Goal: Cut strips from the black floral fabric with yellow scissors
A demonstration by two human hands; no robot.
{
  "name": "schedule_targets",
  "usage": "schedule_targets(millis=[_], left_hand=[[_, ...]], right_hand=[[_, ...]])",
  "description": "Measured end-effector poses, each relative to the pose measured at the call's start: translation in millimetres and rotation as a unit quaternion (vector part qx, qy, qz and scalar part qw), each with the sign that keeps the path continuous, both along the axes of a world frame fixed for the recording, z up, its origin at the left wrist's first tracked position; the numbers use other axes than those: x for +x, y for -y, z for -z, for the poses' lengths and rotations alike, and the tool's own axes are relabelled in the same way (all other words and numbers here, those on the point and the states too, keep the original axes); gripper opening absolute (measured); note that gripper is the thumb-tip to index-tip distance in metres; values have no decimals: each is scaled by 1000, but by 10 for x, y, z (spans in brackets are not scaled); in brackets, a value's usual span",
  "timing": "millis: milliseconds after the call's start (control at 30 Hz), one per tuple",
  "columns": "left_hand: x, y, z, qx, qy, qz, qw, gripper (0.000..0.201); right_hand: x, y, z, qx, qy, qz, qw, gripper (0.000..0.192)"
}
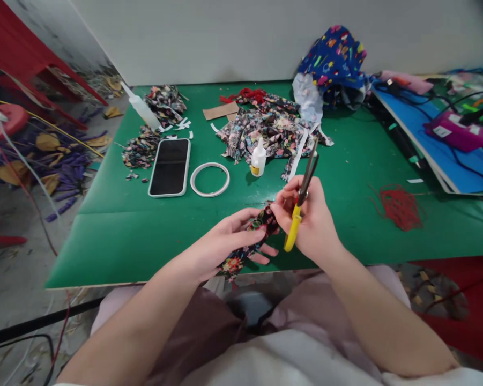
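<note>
- Your left hand (pixel 225 241) lies nearest you, at the near edge of the green table (pixel 116 236), fingers pressed together around a floral fabric strip (pixel 245 249); the strip runs from under your palm up to your right thumb.
- Your right hand (pixel 311 220), just beside the left and touching the strip's far end, is closed on a pair of yellow-handled scissors (pixel 301 201), blades pointing up and away from you, apparently closed.
- Judge the strip as light, limp and thin: it will fold and slide between fingers, so pinch it flat close to the end you work on, not in the middle.
- Scissors are stiff with sharp tips; hold them by the yellow handle and keep the tips off your left fingers.
- Beyond the scissors stands a small glue bottle (pixel 258 159), upright, at the edge of a heap of floral scraps (pixel 265 128).
- Left of the bottle lie a white ring (pixel 221 185) and a phone (pixel 170 167), face up, near each other but apart.
- Right of the scissors, well apart, sits a tangle of red thread (pixel 400 206).
</note>
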State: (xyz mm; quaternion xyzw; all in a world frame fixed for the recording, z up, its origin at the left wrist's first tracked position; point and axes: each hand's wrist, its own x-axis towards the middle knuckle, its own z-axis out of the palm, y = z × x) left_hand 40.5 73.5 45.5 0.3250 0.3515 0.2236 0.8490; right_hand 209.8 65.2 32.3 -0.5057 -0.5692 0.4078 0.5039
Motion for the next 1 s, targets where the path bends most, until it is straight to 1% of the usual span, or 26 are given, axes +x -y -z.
schedule_targets(millis=[67, 100, 167, 200, 233, 300, 333, 367, 400, 433, 500, 567, 633, 667, 733, 833, 900, 1000], left_hand=[[-10, 17, -2, 37, -43, 31, 998, 28], [-13, 22, -2, 68, -70, 46, 994, 24], [-19, 26, -3, 168, -139, 61, 974, 19], [-23, 24, -2, 236, -176, 58, 954, 18], [-29, 21, -1, 308, -212, 50, 926, 17], [-49, 14, 3, 433, -276, 31, 858, 19], [-62, 11, 5, 477, -304, 24, 825, 21], [-78, 8, 7, 505, -329, 22, 798, 22], [-94, 6, 8, 525, -349, 20, 776, 22], [-110, 5, 10, 542, -364, 17, 757, 23], [-140, 6, 15, 569, -386, 13, 726, 21], [-161, 9, 25, 591, -400, 7, 700, 20], [-173, 13, 33, 609, -409, -13, 680, 18], [-178, 14, 34, 615, -410, -28, 673, 17], [-189, 14, 23, 620, -405, -55, 670, 15], [-212, 7, -16, 637, -370, -85, 671, 13], [-229, 3, -42, 656, -347, -98, 664, 13], [-242, 8, -59, 678, -334, -111, 645, 12]], right_hand=[[53, -40, -35, -2, -12, -6, 1000, 32], [80, -64, -49, -4, -18, -8, 1000, 31], [133, -120, -63, -13, -27, -11, 999, 30], [158, -149, -65, -15, -30, -9, 999, 30], [183, -178, -65, -13, -31, -1, 999, 30], [227, -218, -69, 6, -37, 37, 999, 31], [246, -223, -77, 19, -41, 57, 997, 31], [260, -217, -91, 29, -43, 68, 996, 32], [270, -198, -109, 33, -41, 62, 997, 34], [274, -168, -129, 30, -34, 39, 998, 36], [263, -89, -161, 8, -4, -44, 999, 42], [227, -12, -161, -22, 36, -105, 994, 40], [180, 37, -128, -37, 78, -120, 989, 35], [158, 50, -103, -38, 94, -117, 988, 33], [129, 57, -52, -24, 107, -103, 989, 29], [121, 49, -5, 15, 85, -91, 992, 26], [123, 45, 1, 43, 74, -93, 992, 29], [104, 47, -11, 81, 59, -102, 990, 39]])
